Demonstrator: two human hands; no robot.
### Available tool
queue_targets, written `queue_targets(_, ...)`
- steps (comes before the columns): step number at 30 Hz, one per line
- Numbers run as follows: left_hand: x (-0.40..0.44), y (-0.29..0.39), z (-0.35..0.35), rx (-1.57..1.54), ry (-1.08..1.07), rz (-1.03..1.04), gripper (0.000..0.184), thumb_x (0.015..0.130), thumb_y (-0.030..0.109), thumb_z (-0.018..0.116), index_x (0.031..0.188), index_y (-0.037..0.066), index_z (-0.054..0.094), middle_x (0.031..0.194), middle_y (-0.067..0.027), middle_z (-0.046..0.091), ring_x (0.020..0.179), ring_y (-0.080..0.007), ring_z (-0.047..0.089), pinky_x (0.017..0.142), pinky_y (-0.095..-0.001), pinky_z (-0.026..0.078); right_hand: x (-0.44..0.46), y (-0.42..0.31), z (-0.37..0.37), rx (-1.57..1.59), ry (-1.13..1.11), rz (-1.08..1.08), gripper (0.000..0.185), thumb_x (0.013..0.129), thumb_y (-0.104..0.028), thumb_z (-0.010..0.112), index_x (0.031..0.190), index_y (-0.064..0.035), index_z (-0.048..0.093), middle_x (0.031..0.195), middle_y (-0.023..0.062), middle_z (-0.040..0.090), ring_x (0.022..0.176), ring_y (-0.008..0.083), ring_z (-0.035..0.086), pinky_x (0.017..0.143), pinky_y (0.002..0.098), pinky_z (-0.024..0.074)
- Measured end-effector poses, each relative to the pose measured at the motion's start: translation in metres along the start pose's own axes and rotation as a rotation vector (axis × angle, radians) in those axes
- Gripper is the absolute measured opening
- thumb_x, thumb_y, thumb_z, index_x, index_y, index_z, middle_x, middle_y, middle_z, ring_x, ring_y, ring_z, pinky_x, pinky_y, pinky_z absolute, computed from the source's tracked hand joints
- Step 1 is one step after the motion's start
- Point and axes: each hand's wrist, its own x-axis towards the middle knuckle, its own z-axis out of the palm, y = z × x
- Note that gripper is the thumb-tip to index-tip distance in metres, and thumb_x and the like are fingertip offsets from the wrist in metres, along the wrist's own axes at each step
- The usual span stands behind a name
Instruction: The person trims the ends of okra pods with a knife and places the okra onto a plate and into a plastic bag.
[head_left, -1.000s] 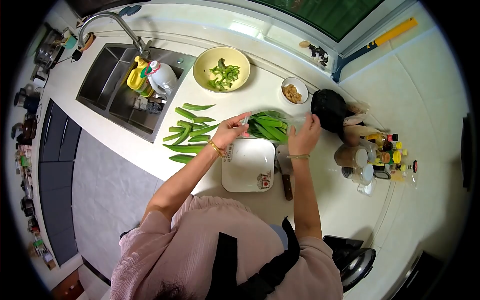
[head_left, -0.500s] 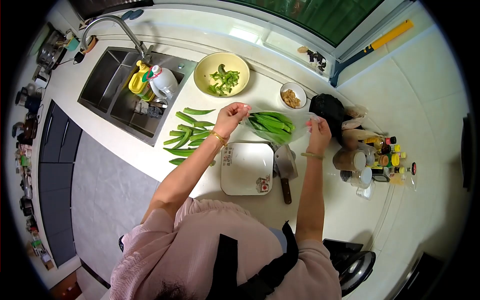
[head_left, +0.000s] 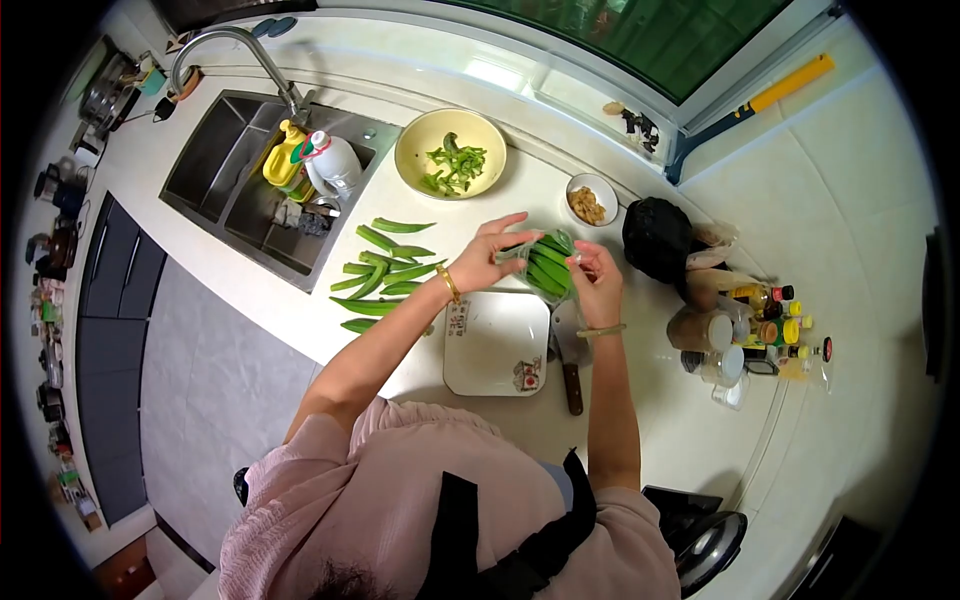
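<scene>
A clear plastic bag of green okra pods [head_left: 547, 266] is held between my hands, just beyond the square white plate [head_left: 496, 345]. My left hand [head_left: 488, 256] grips the bag's left side, its forefinger raised and its thumb low against the plastic. On the other side, my right hand [head_left: 597, 284] pinches the bag's edge. Several loose okra pods [head_left: 385, 268] lie on the counter left of my left hand. A cleaver [head_left: 570, 350] rests right of the plate, its blade partly hidden by my right hand and wrist.
A cream bowl [head_left: 408, 165] with cut green pieces stands at the back, beside the sink [head_left: 212, 150]. A small bowl of brown pieces [head_left: 585, 203] sits farther right. Near it are a black bag [head_left: 657, 240] and several bottles and jars [head_left: 775, 325]. Detergent bottles [head_left: 333, 165] stand in the sink.
My hands have come closer together, the right one moving left and slightly down. The plastic bag, stretched wide before, is now gathered around the okra.
</scene>
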Motion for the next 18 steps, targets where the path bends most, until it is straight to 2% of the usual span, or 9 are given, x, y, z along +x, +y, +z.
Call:
queue_targets(2,0.002,-0.002,0.001,-0.005,-0.075,0.055,0.060,0.070,0.006,0.066,0.123,0.026,0.048,0.136,-0.0077,0.033,0.122,-0.0288,0.030,0.100,-0.0363,0.028,-0.002,-0.007,-0.001,-0.093,-0.038,-0.047,0.026,0.075,0.005,0.054,0.100,-0.0030,0.053,0.079,0.0060,0.059,0.071,0.0116,0.057,0.063,0.0232,0.0440)
queue_targets(4,0.007,0.000,0.009,-0.047,-0.201,0.028,0.062,0.073,0.004,0.063,0.128,0.022,0.041,0.135,-0.0050,0.035,0.122,-0.0229,0.032,0.104,-0.0370,0.021,-0.004,-0.023,-0.002,-0.186,-0.082,-0.096,0.025,0.075,0.004,0.054,0.100,-0.0033,0.053,0.081,0.0082,0.059,0.072,0.0154,0.058,0.064,0.0265,0.0450)
queue_targets(5,0.012,-0.001,0.013,-0.062,-0.187,0.111,0.069,0.070,0.008,0.066,0.130,0.023,0.037,0.128,-0.0036,0.045,0.114,-0.0200,0.042,0.100,-0.0376,0.024,-0.004,-0.038,-0.003,-0.438,-0.117,-0.161,0.025,0.075,0.003,0.054,0.099,-0.0039,0.053,0.082,0.0104,0.059,0.074,0.0206,0.057,0.065,0.0307,0.0447)
queue_targets(6,0.016,0.005,0.015,-0.063,-0.177,0.108,0.069,0.070,0.008,0.066,0.130,0.023,0.037,0.128,-0.0036,0.045,0.114,-0.0200,0.042,0.100,-0.0376,0.024,-0.003,-0.048,-0.003,-0.690,-0.153,-0.227,0.025,0.075,0.002,0.054,0.099,-0.0044,0.052,0.084,0.0127,0.059,0.076,0.0257,0.056,0.067,0.0348,0.0444)
queue_targets(8,0.020,0.021,0.017,-0.106,-0.229,-0.189,0.064,0.065,0.013,0.071,0.123,0.020,0.045,0.119,-0.0043,0.052,0.098,-0.0189,0.053,0.090,-0.0356,0.033,0.002,-0.056,-0.001,-0.697,-0.232,-0.271,0.026,0.074,0.002,0.054,0.099,-0.0048,0.052,0.083,0.0135,0.058,0.077,0.0290,0.054,0.067,0.0371,0.0431)
queue_targets(9,0.022,0.016,0.023,-0.108,-0.215,-0.199,0.064,0.065,0.013,0.071,0.123,0.020,0.045,0.119,-0.0043,0.052,0.098,-0.0189,0.053,0.090,-0.0356,0.033,0.004,-0.058,0.002,-0.701,-0.301,-0.309,0.026,0.073,0.001,0.054,0.099,-0.0051,0.051,0.082,0.0142,0.057,0.078,0.0322,0.052,0.067,0.0393,0.0419)
queue_targets(11,0.024,-0.003,0.039,0.116,-0.063,0.149,0.056,0.061,0.017,0.074,0.112,0.017,0.051,0.104,-0.0031,0.057,0.083,-0.0196,0.056,0.076,-0.0324,0.038,0.007,-0.059,0.009,-0.734,-0.327,-0.362,0.028,0.071,0.003,0.055,0.097,-0.0055,0.051,0.079,0.0124,0.055,0.074,0.0310,0.052,0.064,0.0381,0.0417)
queue_targets(15,0.030,-0.003,0.040,-0.017,-0.089,0.082,0.045,0.060,0.018,0.072,0.100,0.015,0.053,0.081,-0.0021,0.056,0.075,-0.0213,0.055,0.071,-0.0309,0.038,0.016,-0.052,0.008,-0.760,-0.356,-0.331,0.023,0.072,0.002,0.054,0.094,-0.0053,0.050,0.076,0.0121,0.054,0.074,0.0315,0.051,0.063,0.0399,0.0403)
queue_targets(18,0.033,-0.007,0.044,0.011,-0.057,0.079,0.041,0.062,0.018,0.070,0.099,0.015,0.053,0.079,-0.0026,0.055,0.072,-0.0219,0.054,0.070,-0.0311,0.039,0.021,-0.051,0.009,-0.582,-0.376,-0.332,0.021,0.072,0.002,0.054,0.092,-0.0053,0.049,0.077,0.0120,0.054,0.075,0.0317,0.051,0.063,0.0405,0.0401)
